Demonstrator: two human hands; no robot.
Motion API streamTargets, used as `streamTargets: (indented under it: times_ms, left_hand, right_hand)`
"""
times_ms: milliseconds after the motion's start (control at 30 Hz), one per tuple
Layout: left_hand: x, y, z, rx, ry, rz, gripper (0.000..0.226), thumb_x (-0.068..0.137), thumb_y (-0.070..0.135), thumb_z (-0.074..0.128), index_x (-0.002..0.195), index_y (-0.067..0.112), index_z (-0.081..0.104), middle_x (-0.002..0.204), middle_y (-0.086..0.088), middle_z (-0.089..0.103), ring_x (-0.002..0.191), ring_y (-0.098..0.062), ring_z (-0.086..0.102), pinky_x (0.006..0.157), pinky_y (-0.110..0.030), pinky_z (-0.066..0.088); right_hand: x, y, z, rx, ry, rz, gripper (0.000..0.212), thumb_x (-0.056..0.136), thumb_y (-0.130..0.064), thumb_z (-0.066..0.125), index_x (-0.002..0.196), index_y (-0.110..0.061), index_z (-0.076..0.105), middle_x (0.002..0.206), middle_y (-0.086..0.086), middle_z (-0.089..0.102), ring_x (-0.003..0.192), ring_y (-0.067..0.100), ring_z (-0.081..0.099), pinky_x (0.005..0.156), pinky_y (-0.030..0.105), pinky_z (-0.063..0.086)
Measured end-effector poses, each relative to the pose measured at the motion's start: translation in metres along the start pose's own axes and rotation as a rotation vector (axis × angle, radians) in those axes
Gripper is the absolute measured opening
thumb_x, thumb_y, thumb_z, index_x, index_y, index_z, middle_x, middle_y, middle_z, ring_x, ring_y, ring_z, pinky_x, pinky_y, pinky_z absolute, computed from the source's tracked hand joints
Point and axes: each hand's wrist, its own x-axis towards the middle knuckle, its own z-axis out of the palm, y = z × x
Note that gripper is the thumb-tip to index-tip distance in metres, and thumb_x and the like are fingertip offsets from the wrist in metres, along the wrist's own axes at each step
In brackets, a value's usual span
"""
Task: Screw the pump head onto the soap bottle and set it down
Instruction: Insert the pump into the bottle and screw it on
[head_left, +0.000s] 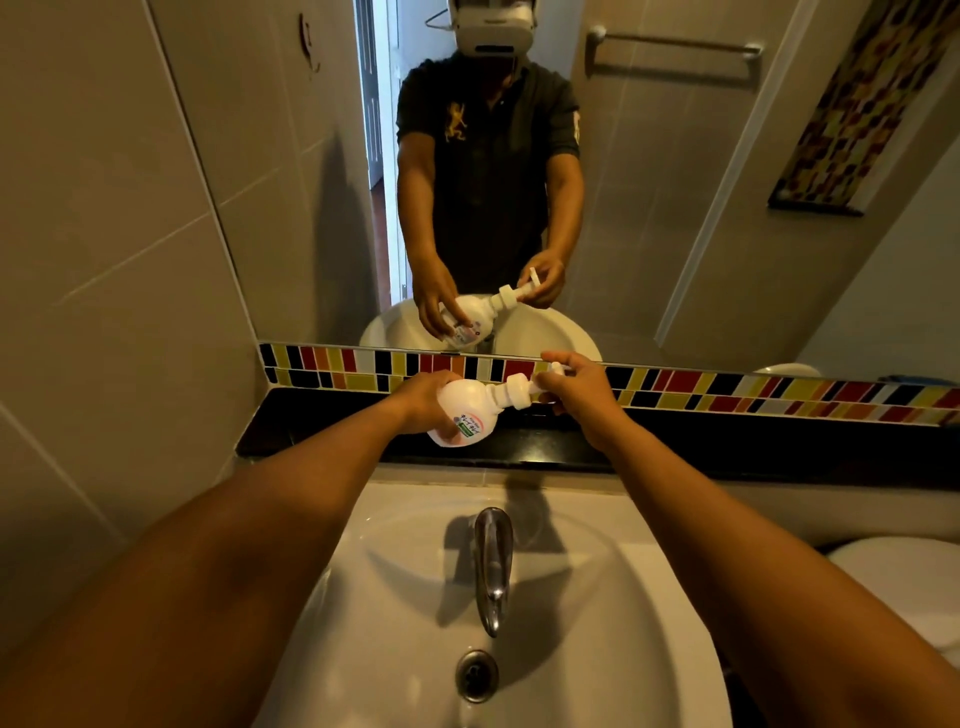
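Note:
A white soap bottle (467, 410) with a green and pink label is held tilted, neck pointing right, above the black ledge (311, 431). My left hand (423, 400) grips the bottle's round body from the left. A white pump head (519, 389) sits on the bottle's neck. My right hand (576, 392) is closed around the pump's stem and nozzle at its right end. The mirror (649, 208) above repeats the same grip.
A white sink (395, 597) with a chrome tap (493, 566) and drain (476, 675) lies below my arms. A coloured tile strip (727, 387) runs behind the ledge. A white toilet lid (904, 577) sits at the right. Grey tiled wall stands at the left.

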Motion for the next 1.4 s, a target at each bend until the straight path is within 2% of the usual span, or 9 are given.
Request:
streamTargets:
  times_ms: [300,500,700,767,900,1000,1133,1300,1400]
  left_hand:
    - [0.000,0.009,0.003,-0.058,-0.105,0.006,0.075,0.065,0.013,0.086,0.131,0.021,0.051,0.128,-0.006,0.060,0.118,-0.029,0.057,0.101,-0.049,0.049]
    - [0.000,0.013,0.003,-0.098,-0.146,0.014,0.070,0.067,0.013,0.085,0.128,0.023,0.053,0.123,-0.004,0.063,0.112,-0.025,0.059,0.096,-0.044,0.051]
    - [0.000,0.013,0.000,-0.156,-0.181,0.004,0.058,0.069,0.012,0.083,0.120,0.022,0.058,0.116,-0.004,0.066,0.109,-0.025,0.062,0.091,-0.041,0.054]
    - [0.001,0.012,-0.001,-0.182,-0.183,-0.004,0.051,0.071,0.012,0.082,0.115,0.022,0.059,0.112,-0.003,0.066,0.105,-0.023,0.062,0.086,-0.037,0.055]
    - [0.001,0.013,-0.004,-0.214,-0.170,-0.009,0.052,0.071,0.012,0.082,0.118,0.017,0.060,0.110,-0.003,0.067,0.102,-0.021,0.064,0.075,-0.028,0.056]
    - [0.000,0.017,-0.005,-0.213,-0.168,0.003,0.053,0.072,0.011,0.082,0.119,0.016,0.058,0.108,-0.001,0.066,0.102,-0.022,0.063,0.078,-0.029,0.055]
    - [0.001,0.024,-0.005,-0.246,-0.152,0.004,0.054,0.073,0.012,0.081,0.120,0.016,0.055,0.106,0.000,0.063,0.100,-0.019,0.060,0.075,-0.026,0.053]
    - [0.004,0.026,-0.011,-0.291,-0.132,0.024,0.055,0.072,0.014,0.082,0.121,0.016,0.057,0.110,-0.001,0.066,0.105,-0.022,0.063,0.083,-0.032,0.055]
    - [0.006,0.026,-0.013,-0.304,-0.122,0.021,0.057,0.071,0.014,0.082,0.123,0.016,0.059,0.115,-0.004,0.067,0.108,-0.024,0.064,0.087,-0.036,0.055]
  right_hand:
    - [0.000,0.005,0.007,0.023,-0.021,0.026,0.046,0.086,-0.016,0.070,0.130,-0.017,0.056,0.119,0.018,0.061,0.082,0.020,0.063,0.062,0.025,0.049]
    - [-0.001,0.007,0.008,0.122,-0.072,0.095,0.069,0.081,-0.016,0.074,0.141,-0.018,0.042,0.127,0.013,0.052,0.112,0.034,0.058,0.079,0.034,0.054]
    - [-0.005,0.009,0.005,0.170,-0.177,0.148,0.040,0.083,-0.009,0.070,0.121,-0.008,0.056,0.113,0.014,0.064,0.106,0.030,0.058,0.082,0.035,0.048]
    - [-0.005,0.009,0.003,0.191,-0.196,0.160,0.043,0.082,-0.003,0.070,0.122,-0.009,0.056,0.115,0.014,0.064,0.111,0.032,0.057,0.087,0.040,0.047]
    - [-0.005,0.009,0.004,0.208,-0.196,0.145,0.054,0.080,-0.002,0.072,0.128,-0.014,0.050,0.123,0.016,0.061,0.116,0.036,0.055,0.081,0.038,0.046]
    - [-0.004,0.007,0.007,0.175,-0.112,0.163,0.067,0.078,-0.020,0.078,0.135,-0.015,0.043,0.123,0.016,0.059,0.112,0.035,0.057,0.074,0.034,0.048]
    - [-0.006,0.007,0.012,0.135,0.002,0.178,0.057,0.078,-0.044,0.075,0.118,-0.007,0.058,0.103,0.013,0.067,0.087,0.024,0.061,0.069,0.032,0.049]
    - [-0.006,0.003,0.006,0.225,-0.220,0.179,0.039,0.087,-0.034,0.067,0.118,-0.013,0.061,0.103,0.013,0.065,0.085,0.022,0.056,0.074,0.033,0.046]
    - [-0.002,0.002,0.004,0.240,-0.239,0.165,0.033,0.087,-0.025,0.066,0.118,-0.014,0.061,0.100,0.012,0.064,0.080,0.021,0.055,0.070,0.031,0.047]
